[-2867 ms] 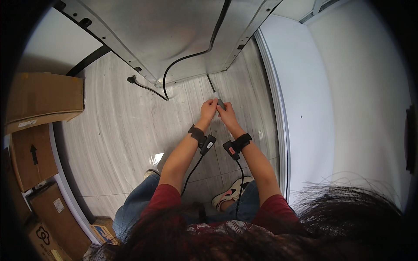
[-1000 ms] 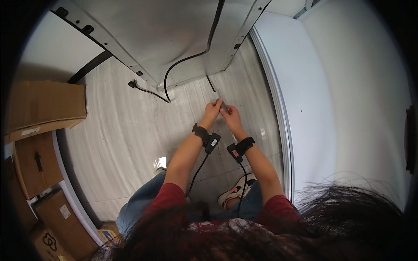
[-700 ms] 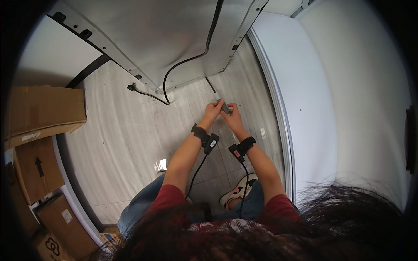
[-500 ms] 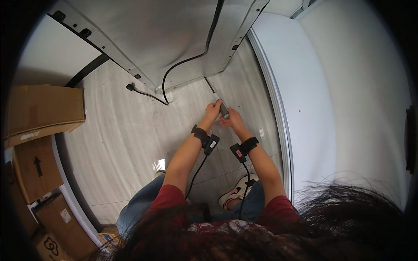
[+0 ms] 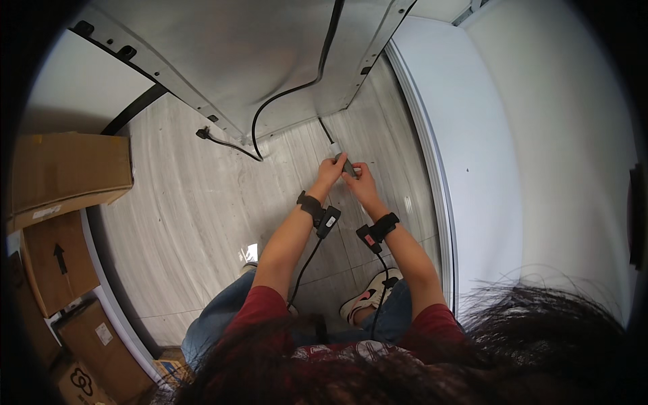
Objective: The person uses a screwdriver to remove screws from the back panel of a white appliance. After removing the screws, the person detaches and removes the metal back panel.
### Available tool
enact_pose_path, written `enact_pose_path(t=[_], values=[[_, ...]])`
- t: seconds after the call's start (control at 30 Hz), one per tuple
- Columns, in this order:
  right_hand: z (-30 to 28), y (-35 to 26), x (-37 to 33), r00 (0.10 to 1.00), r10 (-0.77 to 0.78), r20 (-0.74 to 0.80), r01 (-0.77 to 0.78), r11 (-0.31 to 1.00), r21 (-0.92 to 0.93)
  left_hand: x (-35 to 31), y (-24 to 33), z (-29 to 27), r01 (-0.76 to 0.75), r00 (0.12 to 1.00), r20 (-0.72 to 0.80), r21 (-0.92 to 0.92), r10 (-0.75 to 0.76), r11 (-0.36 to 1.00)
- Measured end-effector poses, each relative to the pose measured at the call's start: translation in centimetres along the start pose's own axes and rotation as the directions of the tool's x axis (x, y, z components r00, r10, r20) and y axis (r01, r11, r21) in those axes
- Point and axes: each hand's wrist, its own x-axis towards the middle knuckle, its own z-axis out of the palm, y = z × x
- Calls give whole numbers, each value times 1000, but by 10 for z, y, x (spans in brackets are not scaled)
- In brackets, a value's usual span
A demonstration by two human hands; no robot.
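My left hand (image 5: 329, 171) is closed round a slim grey tool (image 5: 348, 168) that looks like a screwdriver, its thumb lying along the handle. A pale collar sits at the tool's far end, and a thin black shaft (image 5: 325, 131) runs on to the lower edge of the large metal panel (image 5: 283, 74). What the tip touches there is too small to tell. The fingers of my right hand (image 5: 363, 183) pinch the near end of the handle. A black cord (image 5: 270, 106) hangs down the panel and loops on the floor, ending in a plug (image 5: 202, 133).
Cardboard boxes (image 5: 71, 169) are stacked at the left beside a pale shelf edge. A white ledge with a metal rail (image 5: 432, 155) runs along the right. Black cables lead from the devices strapped to my wrists (image 5: 328, 223). My shoe (image 5: 364, 297) stands on the grey floor.
My right hand has shifted slightly up, and its fingers, loosely spread under the handle's end before, now close on it. My left hand keeps its hold on the tool.
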Motion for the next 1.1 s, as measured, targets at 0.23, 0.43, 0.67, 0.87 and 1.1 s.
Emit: enact_pose_path(t=[0.23, 0.43, 0.67, 0.87, 1.1], values=[[-4, -5, 6, 933, 296, 207, -359, 816, 453, 1, -4, 2, 8, 1000, -3, -150, -8, 989], [8, -4, 9, 982, 189, 17, -183, 919, 350, 5, -7, 4, -44, 999, 22, -165, 48, 985], [1, 11, 12, 959, 257, 121, -284, 844, 455, -3, -12, 12, -6, 998, 55, -198, 17, 980], [-1, 9, 8, 956, 259, 138, -293, 858, 421, -4, -15, 13, 5, 998, 55, -179, 5, 984], [-14, 15, -1, 942, 318, 108, -335, 876, 346, 1, -6, 6, -80, 974, -190, 218, 123, 973]])
